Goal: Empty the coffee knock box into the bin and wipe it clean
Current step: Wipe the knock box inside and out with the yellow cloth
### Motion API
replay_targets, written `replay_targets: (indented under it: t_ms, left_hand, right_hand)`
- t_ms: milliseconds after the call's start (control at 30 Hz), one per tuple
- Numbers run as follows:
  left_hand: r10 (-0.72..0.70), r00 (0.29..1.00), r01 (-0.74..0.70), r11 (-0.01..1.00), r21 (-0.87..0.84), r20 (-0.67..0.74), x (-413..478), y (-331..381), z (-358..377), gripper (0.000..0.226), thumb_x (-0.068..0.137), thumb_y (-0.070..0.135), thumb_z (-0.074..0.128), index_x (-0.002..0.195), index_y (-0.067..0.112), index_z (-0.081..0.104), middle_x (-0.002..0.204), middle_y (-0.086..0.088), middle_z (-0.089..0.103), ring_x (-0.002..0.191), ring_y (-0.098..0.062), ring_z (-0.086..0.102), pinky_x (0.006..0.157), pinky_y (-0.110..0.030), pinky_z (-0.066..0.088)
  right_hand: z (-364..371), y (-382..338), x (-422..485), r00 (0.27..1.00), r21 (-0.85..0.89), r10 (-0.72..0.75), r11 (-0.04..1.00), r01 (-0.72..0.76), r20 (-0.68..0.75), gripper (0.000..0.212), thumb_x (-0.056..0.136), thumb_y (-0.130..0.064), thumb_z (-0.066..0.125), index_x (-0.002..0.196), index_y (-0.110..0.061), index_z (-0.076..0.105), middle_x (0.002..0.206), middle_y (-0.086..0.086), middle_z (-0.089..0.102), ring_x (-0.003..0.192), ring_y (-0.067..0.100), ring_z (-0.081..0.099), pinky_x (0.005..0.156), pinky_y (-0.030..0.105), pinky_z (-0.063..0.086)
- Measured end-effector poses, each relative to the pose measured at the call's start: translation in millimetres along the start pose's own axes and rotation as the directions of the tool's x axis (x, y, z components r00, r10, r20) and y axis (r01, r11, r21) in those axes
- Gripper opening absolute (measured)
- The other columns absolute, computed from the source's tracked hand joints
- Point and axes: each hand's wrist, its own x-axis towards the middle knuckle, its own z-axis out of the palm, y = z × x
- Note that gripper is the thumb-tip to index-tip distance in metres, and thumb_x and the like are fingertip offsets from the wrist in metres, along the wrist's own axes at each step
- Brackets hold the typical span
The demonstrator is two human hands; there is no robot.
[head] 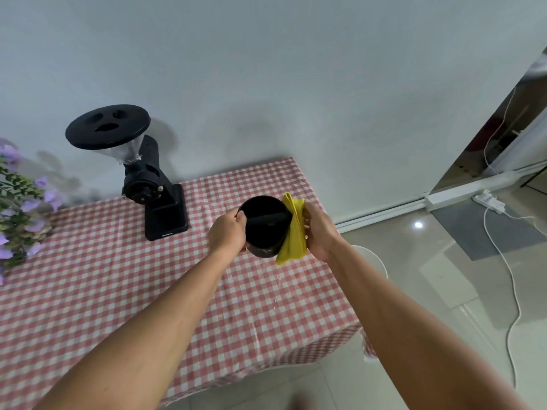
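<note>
Both hands are on the job here; the left hand is wrapped around the side of the black knock box, thumb hooked over the rim, holding it up off the counter with the opening tipped toward the camera; the right hand is closed on a folded yellow cloth, pressing it flat against the outside wall of the box on the right.

Inside looks dark and pretty much empty, the knock bar running across the middle; maybe a speck or two near the bar, hard to tell; so I'd guess the dumping is already done and we're in the wiping part; outside is getting the cloth now, inside can't be judged as wiped or not.

Further out, a black grinder stands on the checked counter, well apart from the box; purple flowers sit at the far left; no bin is clearly in view.
</note>
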Motion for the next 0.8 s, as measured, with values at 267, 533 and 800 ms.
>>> replay_targets:
  t_ms: [267,533,800]
  left_hand:
    - [-0.161,0.983,0.169,0.981,-0.094,0.094,4,6,-7,0.031,0.108,0.029,0.035,0.119,0.018,0.062,0.086,-0.010,0.073,0.062,-0.024,0.074,0.060,-0.039,0.065]
    - [-0.034,0.998,0.039,0.991,-0.124,0.043,3,9,-13,0.033,0.108,0.028,0.039,0.120,0.014,0.066,0.088,-0.008,0.073,0.065,-0.027,0.075,0.065,-0.048,0.065]
    - [0.277,0.959,-0.263,0.947,0.186,-0.053,2,0,-11,0.043,0.109,0.035,0.038,0.145,0.020,0.055,0.129,-0.013,0.061,0.116,-0.028,0.060,0.086,-0.029,0.041]
  right_hand:
    - [-11,2,5,0.973,-0.025,-0.128,0.991,0.135,0.191,0.027,0.095,-0.010,0.061,0.116,-0.021,0.074,0.109,0.007,0.076,0.094,0.019,0.073,0.079,0.034,0.058]
    - [-7,0,9,0.985,0.001,-0.173,0.985,0.173,0.024,0.016,0.092,-0.018,0.069,0.106,-0.018,0.077,0.102,0.009,0.077,0.098,0.028,0.072,0.087,0.042,0.059]
    - [-1,-3,12,0.999,-0.021,0.018,1.000,-0.019,-0.047,0.009,0.092,-0.014,0.064,0.092,-0.012,0.073,0.086,0.008,0.071,0.083,0.025,0.067,0.087,0.046,0.059]
